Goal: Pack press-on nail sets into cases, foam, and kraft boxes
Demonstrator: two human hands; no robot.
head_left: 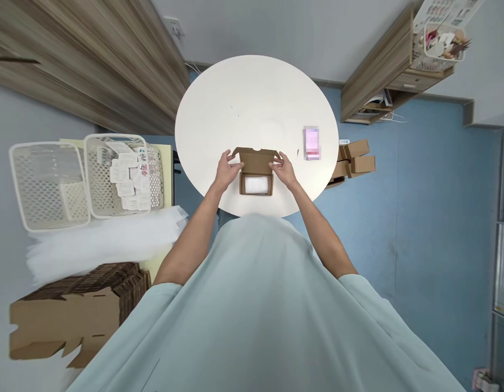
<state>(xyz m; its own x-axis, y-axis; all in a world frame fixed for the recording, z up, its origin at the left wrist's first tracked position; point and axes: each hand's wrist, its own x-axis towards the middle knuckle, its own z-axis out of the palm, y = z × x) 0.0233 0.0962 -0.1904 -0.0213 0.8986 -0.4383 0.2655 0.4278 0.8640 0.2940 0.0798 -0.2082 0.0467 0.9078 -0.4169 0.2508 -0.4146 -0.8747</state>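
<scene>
A small brown cardboard box [257,162] stands near the front edge of the white round table, its lid raised and tilted away from me. Inside lies a white wrapped bundle [256,184]. At the lid's left side, my left hand [228,168] pinches the edge and side flap between thumb and fingers. The opposite side of the lid is gripped by my right hand [283,168] in the same way. Both forearms reach in from below.
A pixelated pink-screened phone [311,143] lies on the table [252,92] at right. Beyond the edge are several closed boxes [358,155]. Leftward stand white baskets [116,209], one holding white packets, white sheets [104,239] and flat cardboard blanks [72,316].
</scene>
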